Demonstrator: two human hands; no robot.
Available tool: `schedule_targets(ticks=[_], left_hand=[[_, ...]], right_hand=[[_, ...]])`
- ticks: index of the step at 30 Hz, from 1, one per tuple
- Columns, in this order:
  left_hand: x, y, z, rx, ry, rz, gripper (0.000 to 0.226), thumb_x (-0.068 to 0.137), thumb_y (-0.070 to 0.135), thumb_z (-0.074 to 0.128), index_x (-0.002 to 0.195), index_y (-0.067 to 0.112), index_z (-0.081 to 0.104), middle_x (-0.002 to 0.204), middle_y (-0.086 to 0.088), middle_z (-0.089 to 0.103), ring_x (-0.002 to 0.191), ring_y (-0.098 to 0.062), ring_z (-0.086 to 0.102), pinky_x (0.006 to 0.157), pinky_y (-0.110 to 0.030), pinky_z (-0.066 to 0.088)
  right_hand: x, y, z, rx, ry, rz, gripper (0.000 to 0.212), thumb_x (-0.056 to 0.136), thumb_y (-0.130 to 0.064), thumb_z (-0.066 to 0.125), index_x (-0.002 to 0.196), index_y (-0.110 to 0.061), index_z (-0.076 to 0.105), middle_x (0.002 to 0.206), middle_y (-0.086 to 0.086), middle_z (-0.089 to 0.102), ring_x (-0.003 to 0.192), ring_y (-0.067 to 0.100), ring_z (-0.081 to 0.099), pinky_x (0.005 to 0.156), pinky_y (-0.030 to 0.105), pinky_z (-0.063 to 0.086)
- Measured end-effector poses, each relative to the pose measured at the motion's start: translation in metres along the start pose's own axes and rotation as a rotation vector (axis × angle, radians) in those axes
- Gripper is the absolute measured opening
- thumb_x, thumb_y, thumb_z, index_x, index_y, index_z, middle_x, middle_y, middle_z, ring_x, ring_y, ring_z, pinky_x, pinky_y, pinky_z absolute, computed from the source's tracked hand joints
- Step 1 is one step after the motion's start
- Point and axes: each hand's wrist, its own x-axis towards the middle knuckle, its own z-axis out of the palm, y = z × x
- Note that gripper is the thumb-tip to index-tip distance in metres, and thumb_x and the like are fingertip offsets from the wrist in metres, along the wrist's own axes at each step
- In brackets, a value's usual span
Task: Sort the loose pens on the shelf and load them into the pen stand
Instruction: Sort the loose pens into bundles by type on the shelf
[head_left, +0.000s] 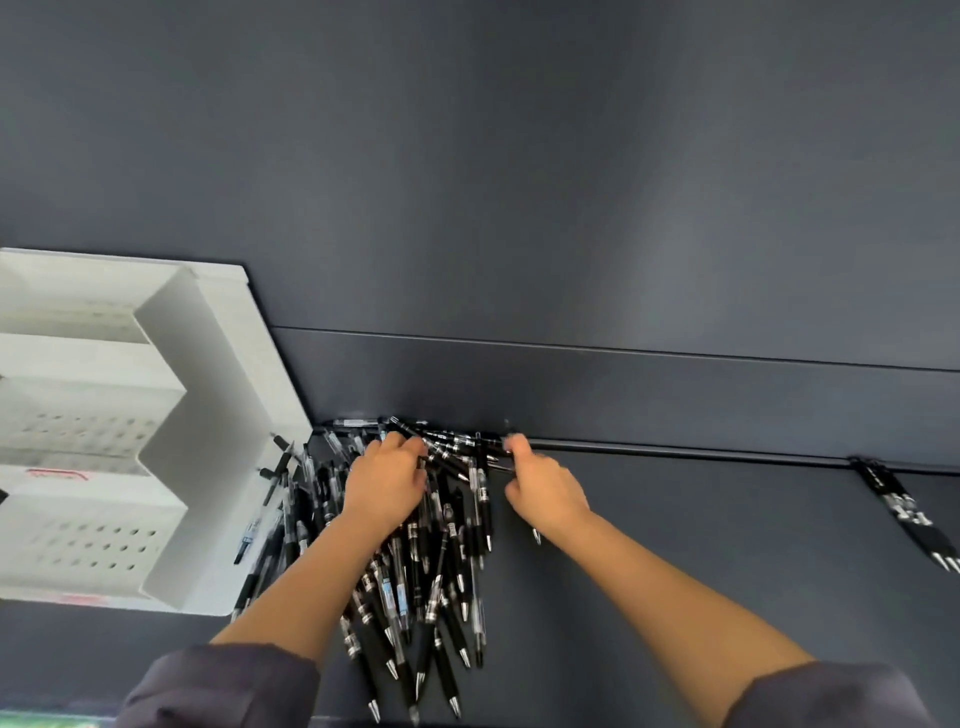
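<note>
Messy heap of glossy black click pens (431, 571) fanned over matte dark shelf (675, 519), just beside boxy white plastic pen stand (208, 415) with hole-punched tiers. On top, left hand (384, 483) curled round a few barrels; right hand (540, 488) blurry, curled, grip unclear.

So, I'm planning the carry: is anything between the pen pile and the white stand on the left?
Nothing loose visible. The pens lie right against the pen stand, a few leaning on its side wall; only that wall separates them from the holed tiers. The left hand and right hand are on the pile.
</note>
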Motion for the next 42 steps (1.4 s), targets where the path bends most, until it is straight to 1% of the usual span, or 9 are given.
schedule_targets(ticks=[3,7,10,14,16,20,28,34,42], left_hand=[[0.008,-0.008,-0.004,-0.002,0.025,-0.047,0.034,0.093,0.029,0.049,0.127,0.023,0.05,0.125,-0.002,0.05,0.117,-0.025,0.045,0.093,-0.038,0.041],[0.004,-0.025,-0.006,-0.045,0.063,-0.116,0.031,0.093,0.026,0.049,0.124,0.024,0.053,0.126,0.0,0.05,0.116,-0.025,0.045,0.092,-0.037,0.04],[-0.003,-0.042,-0.007,-0.09,0.067,-0.165,0.028,0.092,0.022,0.05,0.12,0.021,0.056,0.122,-0.003,0.053,0.113,-0.027,0.047,0.093,-0.036,0.04],[-0.011,-0.054,-0.007,-0.128,0.075,-0.204,0.028,0.092,0.022,0.05,0.12,0.019,0.058,0.119,-0.004,0.054,0.112,-0.027,0.047,0.091,-0.036,0.041],[-0.011,-0.055,-0.006,-0.13,0.073,-0.21,0.029,0.092,0.023,0.05,0.12,0.019,0.058,0.119,-0.004,0.055,0.112,-0.027,0.048,0.091,-0.036,0.04],[-0.004,-0.048,-0.003,-0.126,0.065,-0.191,0.029,0.092,0.025,0.052,0.119,0.021,0.057,0.119,-0.003,0.054,0.112,-0.026,0.048,0.091,-0.035,0.04],[0.023,-0.015,0.004,-0.024,-0.011,-0.142,0.039,0.091,0.038,0.048,0.13,0.032,0.049,0.129,0.001,0.047,0.123,-0.027,0.038,0.1,-0.041,0.032],[0.045,0.005,0.006,0.262,-0.18,-0.054,0.038,0.087,0.02,0.054,0.122,0.034,0.055,0.127,-0.004,0.044,0.122,-0.029,0.035,0.101,-0.043,0.029],[0.048,-0.002,0.007,0.445,-0.058,0.172,0.032,0.085,0.012,0.056,0.115,0.025,0.054,0.12,0.0,0.045,0.116,-0.027,0.039,0.093,-0.039,0.032]], right_hand=[[0.015,-0.019,-0.002,0.015,-0.026,-0.129,0.064,0.091,-0.007,0.045,0.148,-0.02,0.019,0.095,0.014,0.061,0.073,0.029,0.053,0.06,0.036,0.04],[0.042,-0.052,0.003,0.058,-0.023,-0.145,0.037,0.09,-0.002,0.046,0.127,-0.004,0.05,0.121,0.017,0.054,0.106,0.035,0.056,0.085,0.04,0.048],[0.057,-0.075,0.012,-0.015,-0.017,-0.093,0.027,0.089,-0.003,0.051,0.116,-0.002,0.055,0.117,0.018,0.054,0.107,0.037,0.056,0.083,0.039,0.048],[0.068,-0.089,0.025,-0.202,-0.046,-0.068,0.032,0.085,0.004,0.054,0.116,-0.004,0.059,0.117,0.014,0.057,0.111,0.033,0.055,0.078,0.037,0.047],[0.073,-0.091,0.025,-0.202,-0.03,-0.066,0.029,0.088,-0.003,0.054,0.117,-0.007,0.059,0.119,0.012,0.057,0.111,0.032,0.055,0.077,0.036,0.046],[0.078,-0.086,0.016,-0.092,0.03,-0.045,0.02,0.093,-0.018,0.047,0.11,-0.01,0.053,0.112,0.013,0.063,0.105,0.033,0.057,0.069,0.034,0.04],[0.071,-0.056,0.003,0.011,0.039,-0.034,0.018,0.092,-0.026,0.048,0.105,-0.015,0.051,0.099,0.011,0.065,0.095,0.034,0.06,0.064,0.033,0.041],[0.063,-0.039,0.0,0.055,0.038,-0.044,0.018,0.092,-0.027,0.05,0.103,-0.013,0.051,0.095,0.011,0.065,0.092,0.035,0.06,0.065,0.036,0.045],[0.051,-0.032,-0.008,0.108,0.065,-0.073,0.017,0.093,-0.028,0.051,0.103,-0.014,0.052,0.09,0.009,0.066,0.089,0.033,0.061,0.067,0.037,0.048]])
